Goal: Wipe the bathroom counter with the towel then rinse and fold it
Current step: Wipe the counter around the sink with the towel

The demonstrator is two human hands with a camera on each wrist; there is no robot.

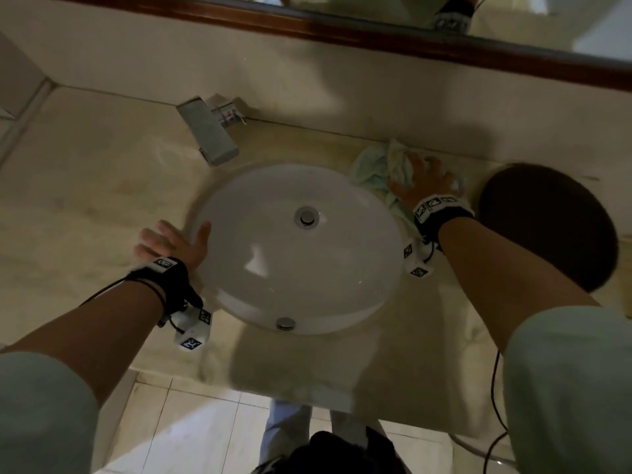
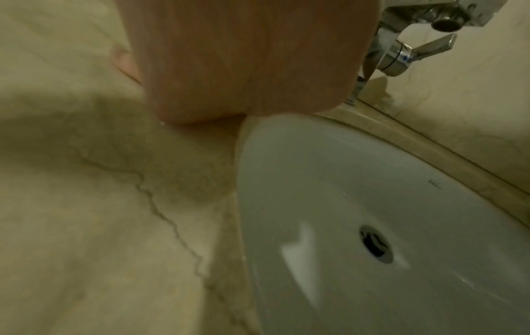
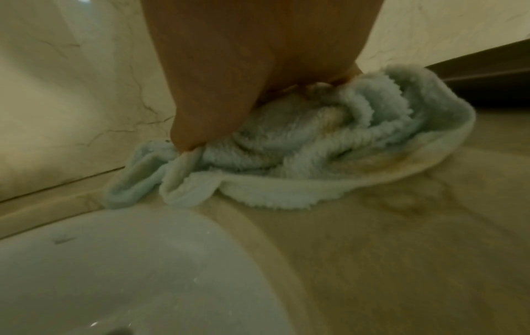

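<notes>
— What sits closest to the lens?

— In the head view, pale green sleeves (image 1: 44,415) at the bottom corners, with both bare forearms reaching up from them toward the counter (image 1: 85,172).

— And the hands?

— The left hand (image 1: 174,242) lies flat on the counter at about 9 o'clock of the white oval sink (image 1: 260,278), fingers spread and straight, thumb resting on the sink's rim. It holds nothing. The right hand (image 1: 422,181) presses down on the towel (image 1: 374,171), fingers spread over the cloth; in the right wrist view the thumb digs into its folds.

— Where exactly is the towel?

— Bunched up on the counter at roughly 2 o'clock of the sink, just beside the rim and close to the back wall. It is light blue terry with paler, yellowish patches, lying crumpled rather than flat.

— Anything else around?

— A chrome faucet (image 1: 208,135) stands at about 11 o'clock of the sink. A dark round opening (image 1: 547,227) is at 3 o'clock, just beyond the right wrist. A wood-framed mirror (image 1: 376,32) runs along the top.
</notes>
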